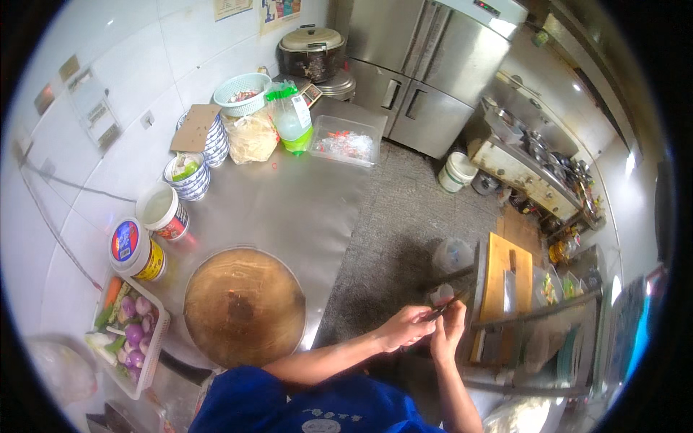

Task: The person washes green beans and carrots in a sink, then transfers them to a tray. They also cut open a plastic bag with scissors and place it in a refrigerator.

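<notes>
Both hands are together over the floor, right of the steel table (276, 200). My left hand (407, 327) is closed around a small dark object (439, 312), perhaps a tool; its kind cannot be told. Against the other side of that object is my right hand (449, 327), its fingers bent at the dark piece. Just beyond the fingers a small pinkish-white container (442, 294) shows, partly hidden. A round wooden chopping block (243, 306) lies on the table, left of my left forearm.
A plastic basket of onions and carrots (157, 346), tubs (162, 211) and stacked bowls (215, 142) line the wall. A clear tray (316, 154) stands at the table's far end. At right, a knife (509, 291) lies on a yellow cutting board (524, 270).
</notes>
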The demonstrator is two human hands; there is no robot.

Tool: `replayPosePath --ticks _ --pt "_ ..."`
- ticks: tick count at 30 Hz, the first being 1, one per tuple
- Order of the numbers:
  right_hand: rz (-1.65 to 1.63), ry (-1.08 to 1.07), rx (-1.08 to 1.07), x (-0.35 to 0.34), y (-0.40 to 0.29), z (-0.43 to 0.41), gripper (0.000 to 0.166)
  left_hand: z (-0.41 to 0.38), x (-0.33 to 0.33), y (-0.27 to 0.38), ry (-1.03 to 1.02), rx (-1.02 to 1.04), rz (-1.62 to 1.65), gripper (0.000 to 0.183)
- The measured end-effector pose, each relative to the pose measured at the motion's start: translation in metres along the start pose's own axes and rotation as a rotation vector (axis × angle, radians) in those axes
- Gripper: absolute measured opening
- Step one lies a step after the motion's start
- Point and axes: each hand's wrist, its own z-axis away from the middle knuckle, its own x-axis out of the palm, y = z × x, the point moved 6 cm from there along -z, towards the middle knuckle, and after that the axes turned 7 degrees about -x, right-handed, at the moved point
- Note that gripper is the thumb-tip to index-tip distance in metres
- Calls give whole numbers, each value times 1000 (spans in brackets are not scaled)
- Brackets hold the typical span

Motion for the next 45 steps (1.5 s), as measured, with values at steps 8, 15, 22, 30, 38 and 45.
replayPosePath --ticks 8,15,22,30,38,45 --pt "-480 24 340 28 145 -157 24 -131 -81 113 584 512 -974 30" --pt "-642 -66 373 78 219 -324 21 -239 -128 225 931 358 -1299 26" --pt "-776 -244 561 147 239 -471 31 -310 -217 307 1221 409 -1417 37" --pt "-1012 -424 857 260 274 -616 49 -325 -322 465 1341 301 -1567 37" --pt "-1058 -613 1017 304 359 -742 44 -108 -547 708 2258 337 -1534 17" --pt "-1134 -741 1318 345 379 -818 30 -78 -758 667 1089 -1072 -2010 21"
